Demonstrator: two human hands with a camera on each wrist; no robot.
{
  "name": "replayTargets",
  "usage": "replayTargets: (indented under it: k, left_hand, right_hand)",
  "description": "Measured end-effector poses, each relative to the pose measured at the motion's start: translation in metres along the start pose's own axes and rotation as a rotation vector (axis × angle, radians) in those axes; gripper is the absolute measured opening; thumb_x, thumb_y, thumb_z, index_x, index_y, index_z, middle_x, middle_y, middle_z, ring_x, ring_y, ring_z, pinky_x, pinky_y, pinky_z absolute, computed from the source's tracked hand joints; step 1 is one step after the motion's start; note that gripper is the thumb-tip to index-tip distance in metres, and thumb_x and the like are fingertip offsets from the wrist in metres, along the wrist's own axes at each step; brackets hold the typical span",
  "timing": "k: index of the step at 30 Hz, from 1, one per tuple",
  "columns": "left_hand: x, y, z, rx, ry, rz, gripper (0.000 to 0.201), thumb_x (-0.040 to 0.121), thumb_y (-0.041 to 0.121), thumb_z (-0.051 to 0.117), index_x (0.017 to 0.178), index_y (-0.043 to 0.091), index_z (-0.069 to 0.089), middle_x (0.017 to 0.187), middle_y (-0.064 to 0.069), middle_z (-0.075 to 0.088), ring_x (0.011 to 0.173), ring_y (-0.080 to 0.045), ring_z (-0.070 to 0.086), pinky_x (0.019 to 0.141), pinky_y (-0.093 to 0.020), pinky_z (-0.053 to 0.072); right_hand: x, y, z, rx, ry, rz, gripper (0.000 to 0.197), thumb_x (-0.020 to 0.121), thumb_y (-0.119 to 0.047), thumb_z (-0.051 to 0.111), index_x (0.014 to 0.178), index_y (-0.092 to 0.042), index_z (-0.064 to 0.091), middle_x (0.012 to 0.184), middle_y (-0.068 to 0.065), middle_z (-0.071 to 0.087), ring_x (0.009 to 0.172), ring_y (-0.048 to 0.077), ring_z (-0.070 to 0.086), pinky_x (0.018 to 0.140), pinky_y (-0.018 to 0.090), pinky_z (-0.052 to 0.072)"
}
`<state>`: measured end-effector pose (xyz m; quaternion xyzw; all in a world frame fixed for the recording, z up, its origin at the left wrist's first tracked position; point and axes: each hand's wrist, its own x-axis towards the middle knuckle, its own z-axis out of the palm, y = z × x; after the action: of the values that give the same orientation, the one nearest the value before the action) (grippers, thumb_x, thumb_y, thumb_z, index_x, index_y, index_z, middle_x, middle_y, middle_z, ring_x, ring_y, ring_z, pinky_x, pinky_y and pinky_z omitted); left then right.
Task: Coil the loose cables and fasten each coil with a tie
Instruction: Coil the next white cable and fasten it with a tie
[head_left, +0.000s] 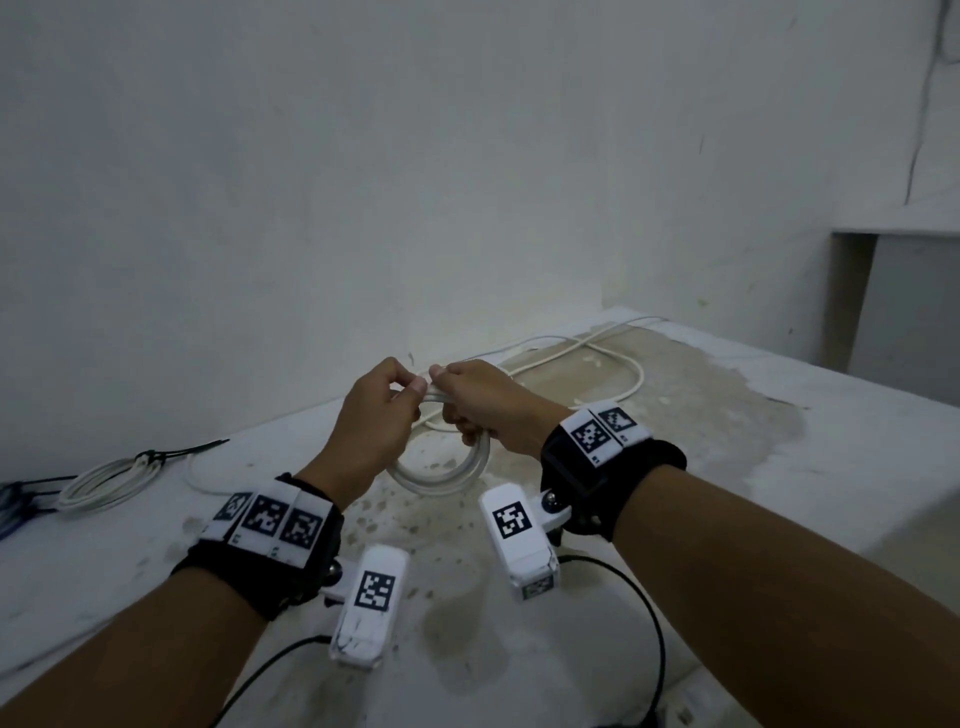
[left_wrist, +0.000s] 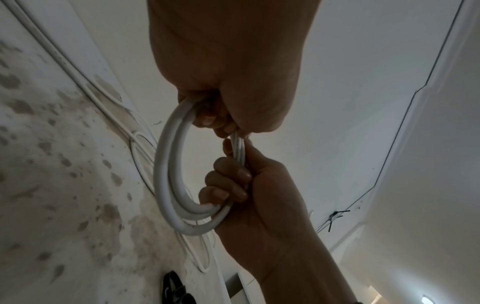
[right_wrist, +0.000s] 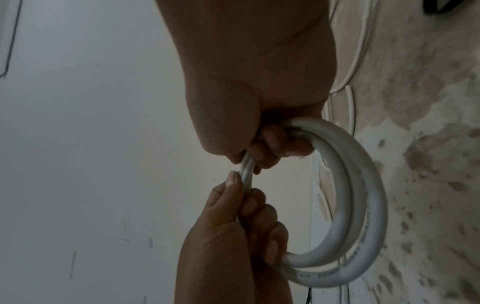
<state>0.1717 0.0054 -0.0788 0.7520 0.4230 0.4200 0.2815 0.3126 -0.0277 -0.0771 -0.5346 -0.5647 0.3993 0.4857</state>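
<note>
Two hands worked one white cable above a stained white table (head_left: 727, 467).

Far left, at the table edge: something blue (head_left: 10, 506), cut off by the frame, not identifiable. Beside it lay a finished coil (head_left: 106, 480) of thin white cable, bound at one end by a black tie (head_left: 179, 453) whose tail pointed right along the tabletop.

Centre-left: the left hand (head_left: 371, 423) was raised above the table, fingers curled round the upper part of a thick cable coil (head_left: 441, 475), thumb and forefinger pinching the strands at the top. The right wrist view showed the same grip (right_wrist: 228, 236), with the thumb pressed along the bundled strands.

Centre: the thick coil (left_wrist: 168, 181) counted two to three turns, hanging below both hands, clear of the table as far as could be judged.

Centre-right: the right hand (head_left: 480, 402) gripped the coil just beside the left, fingers wrapped through the loop and thumb on top. Thumb tips of the two hands nearly met; whether they touched could not be told. No tie was seen on this coil.

Right, behind the hands: the loose cable (head_left: 597, 353) ran on across the table in a wide loop toward the wall corner.

Both wrists carried black bands with printed square markers.
</note>
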Motion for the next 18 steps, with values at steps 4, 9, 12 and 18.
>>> replayTargets:
  k: [4, 9, 12, 18]
  left_hand:
    - [-0.007, 0.003, 0.007, -0.031, 0.023, -0.039, 0.018, 0.098, 0.025, 0.053, 0.082, 0.017, 0.054, 0.065, -0.004, 0.057, 0.047, -0.014, 0.042, 0.050, -0.027, 0.034]
    - [-0.016, -0.005, 0.013, -0.037, 0.013, -0.086, 0.017, 0.097, 0.027, 0.054, 0.082, 0.019, 0.054, 0.064, -0.002, 0.056, 0.049, -0.014, 0.041, 0.049, -0.026, 0.033]
    - [-0.020, -0.006, 0.020, -0.034, 0.005, -0.113, 0.018, 0.098, 0.027, 0.053, 0.083, 0.019, 0.053, 0.064, -0.001, 0.056, 0.048, -0.014, 0.039, 0.048, -0.026, 0.033]
    - [-0.023, -0.001, 0.027, -0.052, -0.046, -0.130, 0.018, 0.098, 0.025, 0.052, 0.082, 0.017, 0.052, 0.063, -0.002, 0.052, 0.046, -0.013, 0.035, 0.044, -0.024, 0.030]
  right_hand:
    - [-0.012, 0.003, -0.030, -0.108, 0.111, 0.016, 0.045, 0.103, -0.043, 0.041, 0.085, -0.007, 0.063, 0.070, 0.007, 0.066, 0.056, 0.019, 0.061, 0.053, 0.024, 0.050]
    - [-0.028, 0.026, -0.086, -0.458, 0.262, 0.058, 0.023, 0.094, -0.025, 0.062, 0.079, -0.008, 0.064, 0.080, 0.009, 0.072, 0.065, 0.021, 0.064, 0.059, 0.029, 0.053]
    - [-0.035, 0.036, -0.101, -0.704, 0.250, 0.093, 0.015, 0.087, -0.017, 0.068, 0.082, -0.003, 0.071, 0.081, 0.012, 0.074, 0.074, 0.028, 0.072, 0.063, 0.034, 0.059]
    - [-0.038, 0.043, -0.098, -1.078, 0.047, 0.104, 0.010, 0.083, -0.023, 0.073, 0.087, -0.014, 0.076, 0.092, 0.002, 0.072, 0.085, 0.021, 0.068, 0.065, 0.027, 0.053]
